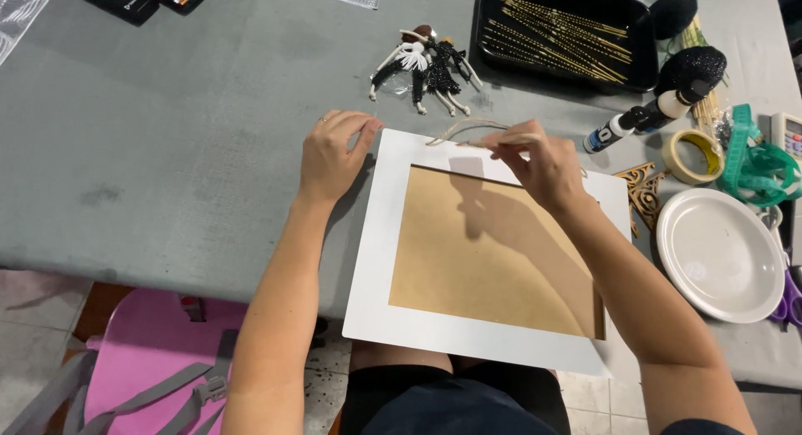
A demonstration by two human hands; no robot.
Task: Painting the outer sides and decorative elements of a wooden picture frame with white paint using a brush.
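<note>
White and matte, the picture frame (pixel 378 268) with its tan fibreboard backing (pixel 493 251) lies flat on the grey desk (pixel 167 151), its long axis running from the left hand (pixel 332 155) rightward under the right hand (pixel 535 159), its near edge overhanging the desk. The left hand's loosely curled fingers press the frame's far left corner. The nearer-to-centre right hand pinches a thin pale twine loop (pixel 455 130) at the top rail.

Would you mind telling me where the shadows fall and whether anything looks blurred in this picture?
In the head view, the right hand casts a sharp shadow onto the brown backing board of the white frame; focus is crisp throughout; straight edges bow slightly near the corners.
</note>
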